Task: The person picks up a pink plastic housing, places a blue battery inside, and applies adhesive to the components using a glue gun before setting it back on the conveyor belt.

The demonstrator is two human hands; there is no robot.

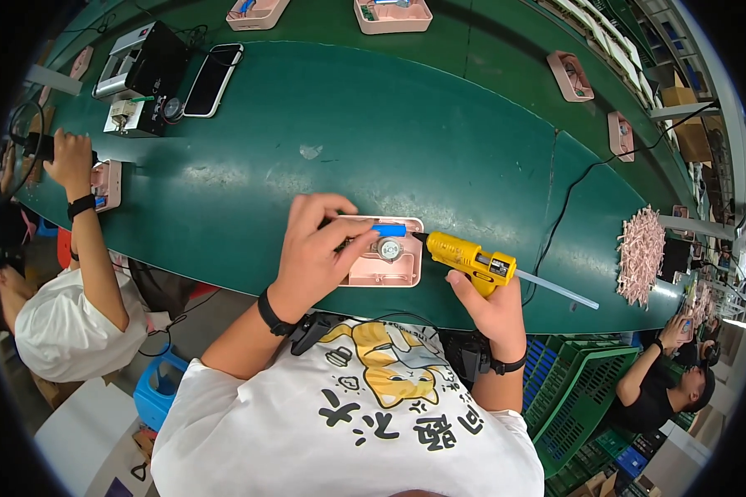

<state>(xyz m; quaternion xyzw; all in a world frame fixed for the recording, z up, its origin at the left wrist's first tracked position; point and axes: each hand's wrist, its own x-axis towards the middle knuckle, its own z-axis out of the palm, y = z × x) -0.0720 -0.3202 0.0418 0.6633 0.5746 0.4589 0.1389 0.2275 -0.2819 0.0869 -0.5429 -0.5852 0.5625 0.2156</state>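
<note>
A pale pink plastic housing [383, 280] lies on the green table right in front of me. Inside it sits a round silver part [389, 249], possibly a small speaker or motor. My left hand [317, 248] pinches a blue cylindrical battery [389, 230] over the housing's far side; some of its fingers hide the housing's left part. A yellow hot glue gun [464, 255] is in my right hand [491, 308], gripped by its handle. Its dark nozzle points left, at the housing's right rim beside the battery's end. A clear glue stick [559, 290] sticks out of its back.
A phone [215, 80] and a black machine [141, 79] stand at the far left. More pink housings [394, 16] line the far side. Pink strips [641, 255] are heaped at the right, near a black cable [584, 178]. Green crates [576, 398] stand below; a co-worker's hand [72, 161] works at left.
</note>
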